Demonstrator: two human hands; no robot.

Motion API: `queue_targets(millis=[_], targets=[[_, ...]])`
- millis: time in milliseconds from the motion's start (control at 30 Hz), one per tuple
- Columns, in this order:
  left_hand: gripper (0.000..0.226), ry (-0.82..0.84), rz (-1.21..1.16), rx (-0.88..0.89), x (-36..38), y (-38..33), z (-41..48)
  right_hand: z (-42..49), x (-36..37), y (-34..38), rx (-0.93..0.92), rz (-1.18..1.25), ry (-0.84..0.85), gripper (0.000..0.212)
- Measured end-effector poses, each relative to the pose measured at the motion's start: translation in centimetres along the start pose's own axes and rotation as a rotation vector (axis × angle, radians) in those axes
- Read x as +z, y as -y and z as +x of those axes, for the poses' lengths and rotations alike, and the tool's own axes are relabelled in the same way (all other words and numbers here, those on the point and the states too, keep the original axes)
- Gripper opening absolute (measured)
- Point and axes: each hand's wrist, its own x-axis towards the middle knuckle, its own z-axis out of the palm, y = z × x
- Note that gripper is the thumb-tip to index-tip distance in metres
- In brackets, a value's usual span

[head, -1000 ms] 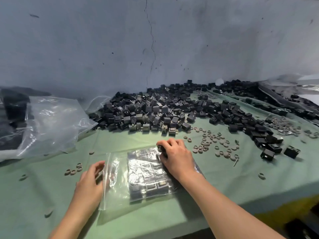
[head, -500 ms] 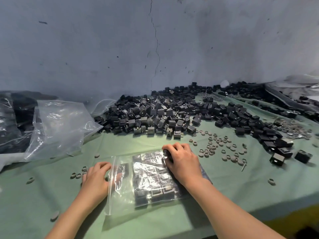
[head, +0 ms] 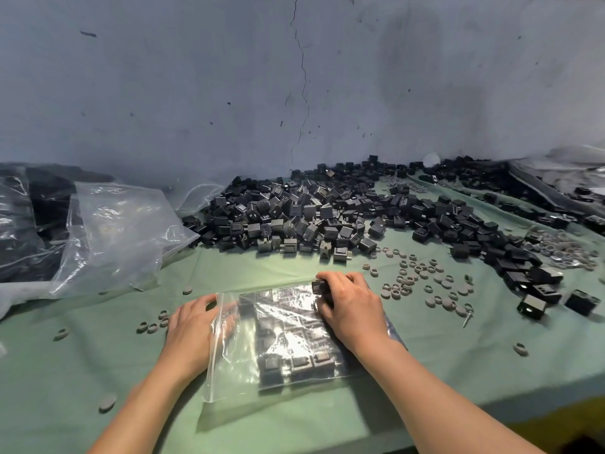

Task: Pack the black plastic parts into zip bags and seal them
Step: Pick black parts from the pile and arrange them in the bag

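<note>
The grey wall (head: 196,93) rose behind the bag, cracked from top to bottom, and the green table (head: 458,371) ran under everything. Beyond the bag lay the pile (head: 311,211) of black parts, trailing off to the bag's far right. To its far left slumped loose clear sacks (head: 121,231). The bag (head: 281,348) lay flat between the two hands, with rows of parts (head: 294,362) showing through the plastic, and the zip strip on its left side did not look pressed shut. The right hand (head: 353,309) rested on the bag's far right corner, fingers curled round one part (head: 319,285). Whether that part sat under the plastic or outside it could not be told. The left hand (head: 193,332) lay flat at the bag's left edge, fingers fairly straight and close together. Their tips showed through the film, so they were inside or beneath the mouth. Grey rings (head: 419,280) lay scattered just right of the bag, with a few left of it, and a screw (head: 467,317) lay further right. The likely trouble was in the closing. A hard push from the right hand could topple the neat rows toward the mouth. A part or a fold of slack film caught in the strip would then stop the seal. A sweeping hand could also drag a stray ring in with the parts.
</note>
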Motion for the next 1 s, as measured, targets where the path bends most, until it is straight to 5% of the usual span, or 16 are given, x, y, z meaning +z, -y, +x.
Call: queue_targets(millis=[200,400,500,633,800,1000], targets=[[0.031,-0.086,-0.134,0.002,0.0,-0.1,-0.4,-0.1,0.0,0.2,0.050,0.071,-0.013,0.049],[0.030,-0.500,-0.398,-0.122,-1.5,-2.3,-1.1,-0.1,-0.1,0.1,0.055,0.077,-0.017,0.040],[0.024,-0.643,-0.356,0.042,-2.4,-5.0,-1.2,-0.1,-0.1,0.2,0.050,0.085,-0.026,0.039],[0.022,-0.390,-0.231,0.322,-2.9,-9.9,0.3,-0.2,0.0,0.1,0.058,0.088,-0.025,0.040],[0.044,0.055,-0.123,0.266,-1.1,-13.4,2.6,-0.2,-0.1,0.2,0.042,0.083,-0.055,0.041],[0.032,0.017,-0.324,0.189,0.1,-13.2,1.8,-0.2,0.0,0.3,-0.001,0.104,-0.075,0.040]])
